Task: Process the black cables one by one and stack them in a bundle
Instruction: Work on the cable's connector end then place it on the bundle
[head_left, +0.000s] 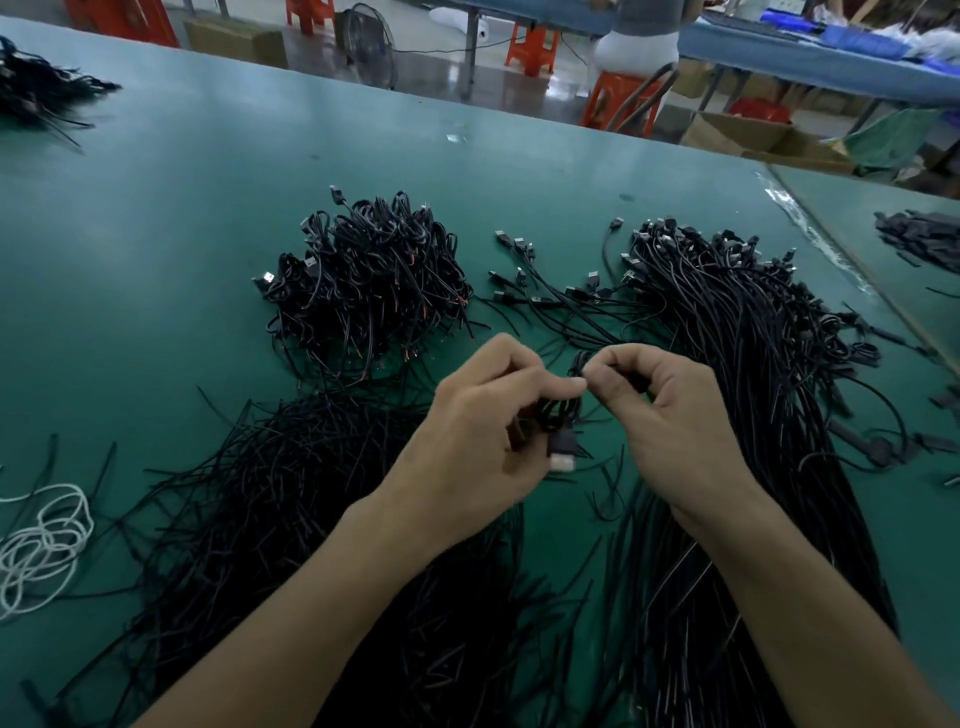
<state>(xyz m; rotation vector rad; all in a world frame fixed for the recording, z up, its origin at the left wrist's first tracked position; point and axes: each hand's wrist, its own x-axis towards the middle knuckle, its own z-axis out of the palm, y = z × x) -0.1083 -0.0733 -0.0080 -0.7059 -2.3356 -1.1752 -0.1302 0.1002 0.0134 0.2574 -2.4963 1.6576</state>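
My left hand (483, 436) grips a folded black cable (558, 415) above the green table; its USB plug (562, 453) hangs below my fingers. My right hand (670, 415) pinches the same cable's other part just right of my left thumb. A heap of coiled, finished black cables (369, 280) lies beyond my left hand. A long mass of straight black cables (737, 374) with plugs at the far end runs along the right, passing under my right forearm. A loose spread of thin black ties (291, 493) lies under my left forearm.
A white cord (41, 540) is coiled at the left edge. Another black cable pile (36, 93) sits far left on the green table (208, 182). Dark flat pieces (919, 239) lie on the adjoining table at right. Orange stools and a seated person are beyond.
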